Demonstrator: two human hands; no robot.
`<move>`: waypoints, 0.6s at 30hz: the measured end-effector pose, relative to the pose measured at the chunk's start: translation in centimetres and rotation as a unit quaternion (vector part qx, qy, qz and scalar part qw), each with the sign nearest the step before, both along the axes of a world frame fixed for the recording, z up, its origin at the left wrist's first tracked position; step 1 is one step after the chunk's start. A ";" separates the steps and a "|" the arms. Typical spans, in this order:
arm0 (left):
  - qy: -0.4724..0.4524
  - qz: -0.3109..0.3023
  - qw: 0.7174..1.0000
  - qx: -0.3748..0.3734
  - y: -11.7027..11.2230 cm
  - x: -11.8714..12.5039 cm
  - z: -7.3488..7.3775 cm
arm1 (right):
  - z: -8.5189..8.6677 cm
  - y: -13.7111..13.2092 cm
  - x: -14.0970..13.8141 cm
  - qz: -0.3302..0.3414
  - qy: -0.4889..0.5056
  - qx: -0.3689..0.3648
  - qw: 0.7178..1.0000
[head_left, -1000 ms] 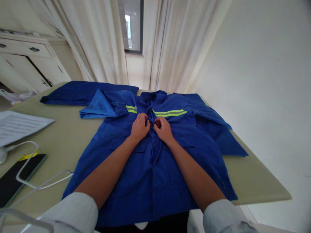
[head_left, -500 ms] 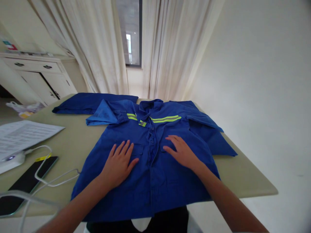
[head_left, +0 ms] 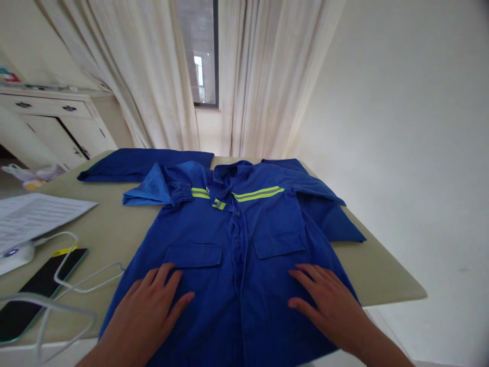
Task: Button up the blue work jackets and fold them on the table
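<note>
A blue work jacket (head_left: 214, 229) lies front side up, with yellow-green reflective strips across its chest and a buttoned placket down the middle. Its left-hand sleeve is folded, showing a lighter blue side near the elastic cuff. My left hand (head_left: 148, 306) rests on the lower front below one pocket flap, fingers spread. On the other side of the placket, my right hand (head_left: 328, 300) lies on the cloth below the second flap, fingers also apart. Neither hand grips the fabric.
Folded dark blue cloth (head_left: 141, 163) lies at the table's back left, and more blue cloth (head_left: 336, 224) sits under the jacket's right side. A phone (head_left: 38, 290), white cable (head_left: 91, 288) and printed paper (head_left: 42, 214) are on the left of the table (head_left: 385, 275).
Both my hands have slid down the jacket toward me and further apart, uncovering the pocket flaps. The jacket's lower front has shifted nearer to me.
</note>
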State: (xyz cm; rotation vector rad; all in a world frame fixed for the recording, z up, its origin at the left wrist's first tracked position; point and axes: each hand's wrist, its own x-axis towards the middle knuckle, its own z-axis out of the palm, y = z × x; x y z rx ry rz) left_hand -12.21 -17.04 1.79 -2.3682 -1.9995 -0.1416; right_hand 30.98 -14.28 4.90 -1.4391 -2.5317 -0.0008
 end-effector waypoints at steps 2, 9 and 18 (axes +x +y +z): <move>-0.006 -0.032 0.999 -0.010 4.9 2.0 2.0 | 1.8 4.2 -3.2 -0.001 0.031 -0.006 1.000; -0.092 0.053 0.992 0.070 22.5 8.1 1.9 | 0.0 21.6 -17.4 -0.060 0.246 -0.047 0.966; -0.382 0.009 0.919 0.094 29.4 7.4 -2.2 | -6.3 27.1 -18.3 -0.113 0.507 -0.049 0.853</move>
